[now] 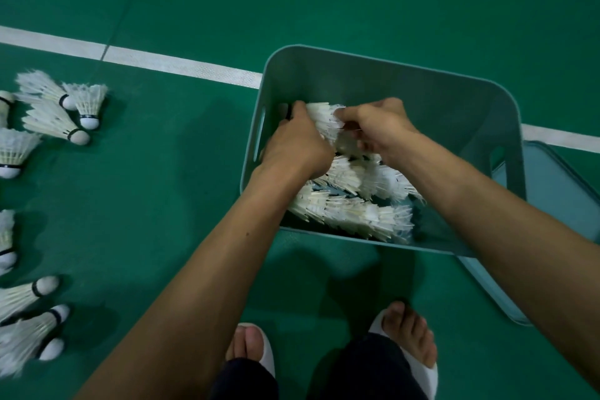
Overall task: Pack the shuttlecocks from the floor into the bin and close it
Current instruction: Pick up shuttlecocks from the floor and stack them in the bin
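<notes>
Both hands, left [293, 146] and right [378, 128], close on one stack [324, 122] of shuttlecocks inside the bin [389, 75]. Forcing it down could crush feathers. More shuttlecocks [55, 117] lie on the floor [162, 204]; the lid [552, 191] waits beside the bin.

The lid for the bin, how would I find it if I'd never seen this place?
Find the teal bin on the green court, where both hands are packing shuttlecocks. The lid lies flat on the floor at its right side, partly tucked under it. It is the only flat, paler teal panel with rounded corners.
</notes>
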`<state>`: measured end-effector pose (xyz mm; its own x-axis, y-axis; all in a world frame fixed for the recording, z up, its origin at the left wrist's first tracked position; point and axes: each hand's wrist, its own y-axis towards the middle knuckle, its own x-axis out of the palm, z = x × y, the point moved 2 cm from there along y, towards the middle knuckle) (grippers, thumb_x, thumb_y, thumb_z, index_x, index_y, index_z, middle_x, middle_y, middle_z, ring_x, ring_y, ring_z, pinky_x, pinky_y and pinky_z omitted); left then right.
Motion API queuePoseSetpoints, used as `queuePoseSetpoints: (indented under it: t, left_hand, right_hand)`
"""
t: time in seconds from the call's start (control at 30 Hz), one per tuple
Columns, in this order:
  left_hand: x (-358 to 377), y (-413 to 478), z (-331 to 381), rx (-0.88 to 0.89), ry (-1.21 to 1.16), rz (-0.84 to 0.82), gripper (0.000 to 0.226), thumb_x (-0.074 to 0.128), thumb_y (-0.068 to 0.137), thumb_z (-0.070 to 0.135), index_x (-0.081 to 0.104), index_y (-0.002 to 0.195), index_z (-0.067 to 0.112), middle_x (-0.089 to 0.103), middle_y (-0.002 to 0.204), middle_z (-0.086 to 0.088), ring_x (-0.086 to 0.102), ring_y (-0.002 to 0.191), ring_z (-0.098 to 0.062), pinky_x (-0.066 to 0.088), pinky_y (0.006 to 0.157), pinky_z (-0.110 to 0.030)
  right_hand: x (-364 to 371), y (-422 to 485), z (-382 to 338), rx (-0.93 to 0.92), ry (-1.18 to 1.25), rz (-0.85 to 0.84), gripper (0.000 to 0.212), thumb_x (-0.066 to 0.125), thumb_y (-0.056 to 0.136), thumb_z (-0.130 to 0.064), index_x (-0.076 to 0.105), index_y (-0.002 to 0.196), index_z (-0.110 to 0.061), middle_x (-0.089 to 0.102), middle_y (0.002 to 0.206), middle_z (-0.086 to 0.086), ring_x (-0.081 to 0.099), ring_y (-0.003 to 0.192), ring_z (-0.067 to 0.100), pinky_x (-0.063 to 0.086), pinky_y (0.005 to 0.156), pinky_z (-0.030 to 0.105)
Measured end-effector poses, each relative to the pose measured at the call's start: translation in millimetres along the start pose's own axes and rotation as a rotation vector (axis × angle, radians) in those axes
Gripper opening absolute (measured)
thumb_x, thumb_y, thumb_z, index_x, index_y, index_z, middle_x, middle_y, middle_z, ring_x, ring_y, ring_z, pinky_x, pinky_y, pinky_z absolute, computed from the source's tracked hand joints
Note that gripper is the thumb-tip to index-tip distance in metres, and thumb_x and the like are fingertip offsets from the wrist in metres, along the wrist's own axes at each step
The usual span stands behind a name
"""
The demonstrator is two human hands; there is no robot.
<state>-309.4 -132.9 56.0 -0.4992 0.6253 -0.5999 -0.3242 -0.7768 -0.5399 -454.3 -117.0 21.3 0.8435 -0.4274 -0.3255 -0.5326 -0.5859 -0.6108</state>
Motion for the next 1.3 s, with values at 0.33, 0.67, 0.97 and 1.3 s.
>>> queuePoseSetpoints:
  t: [0.33,0.67,0.97,1.3]
  left_hand:
    - [-42.2,-70.2,1.5,0.306,0.144,0.117,0.055,0.062,0.089,0.022,0.043,0.14,0.019,0.058,0.128,-0.011,0.058,0.112,-0.032,0.049,0.091,-0.043]
    - [-109.4,-81.0,-174.4,-0.087,-0.09,0.614,0.043,0.064,0.071,0.01,0.065,0.113,0.018,0.071,0.108,-0.002,0.066,0.099,-0.026,0.055,0.082,-0.038]
    - [-83.3,-169.3,-355.3,-0.481,-0.216,1.04,0.025,0.067,0.075,0.009,0.065,0.099,0.014,0.069,0.1,-0.002,0.066,0.091,-0.022,0.053,0.085,-0.042]
    - [-49.2,-206.7,-398.0,-0.786,-0.2,0.669,0.092,0.07,0.059,0.072,0.049,0.134,0.023,0.044,0.132,-0.007,0.051,0.122,-0.033,0.049,0.097,-0.052]
  right_hand:
    - [-15.2,-72.1,-35.4,-0.434,-0.271,0.168,0.025,0.076,0.081,-0.033,0.074,0.07,-0.011,0.075,0.07,-0.002,0.059,0.057,0.006,0.047,0.063,0.03]
    - [157.9,-182.5,-52.6,-0.913,-0.558,0.028,0.021,0.064,0.084,-0.036,0.075,0.085,-0.018,0.075,0.083,-0.002,0.071,0.08,0.022,0.058,0.08,0.038]
    - [311.4,-184.5,63.0,-0.921,-1.124,-0.588,0.028,0.065,0.09,-0.032,0.062,0.112,-0.014,0.066,0.113,0.008,0.062,0.107,0.033,0.055,0.086,0.043]
    - [409.2,-218.8,95.5,-1.282,-1.193,-1.015,0.081,0.064,0.077,-0.003,0.042,0.151,-0.027,0.045,0.149,0.009,0.045,0.128,0.033,0.044,0.102,0.047]
